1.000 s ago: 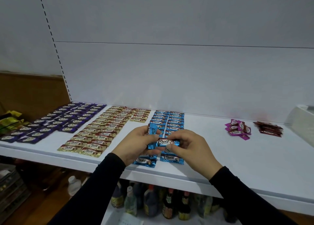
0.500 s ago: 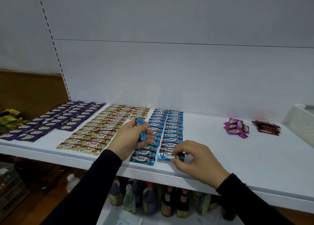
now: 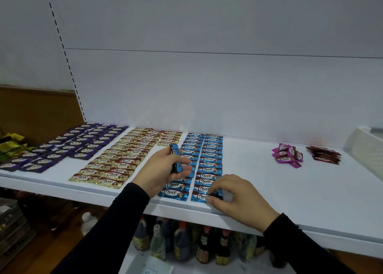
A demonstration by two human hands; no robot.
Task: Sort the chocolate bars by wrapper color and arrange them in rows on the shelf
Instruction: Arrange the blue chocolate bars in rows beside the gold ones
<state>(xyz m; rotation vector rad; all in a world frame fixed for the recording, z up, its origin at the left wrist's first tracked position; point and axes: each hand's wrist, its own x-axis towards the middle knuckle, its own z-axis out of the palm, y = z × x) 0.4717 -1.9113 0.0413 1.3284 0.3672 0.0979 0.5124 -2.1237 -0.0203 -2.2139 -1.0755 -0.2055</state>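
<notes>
At the front lip of the shelf (image 3: 269,217), the right hand (image 3: 234,195) pinches the nearest blue bar (image 3: 200,197) of the right blue column between thumb and curled fingers, with the bar lying flat on the board. To seat it well, I would slide it back until its far edge just overlaps or meets the bar behind, square its ends with the column above, and let go without dragging the wrapper sideways; these foil wrappers look slick and probably shift at a light touch.

Just beyond and to the left, the left hand (image 3: 163,170) is curled round a small stack of blue bars (image 3: 176,157), held upright on edge above the left blue column (image 3: 184,166). Keeping that stack lifted clear of the laid rows should avoid knocking them askew, and the next bar can be fed from it to the right hand.

Further back, the gold rows (image 3: 124,157) and purple rows (image 3: 68,147) lie sorted to the left. Well apart on the right sit a loose pink heap (image 3: 287,154) and a dark red pile (image 3: 324,154), not yet laid out, so the task seems a good way along but unfinished.
</notes>
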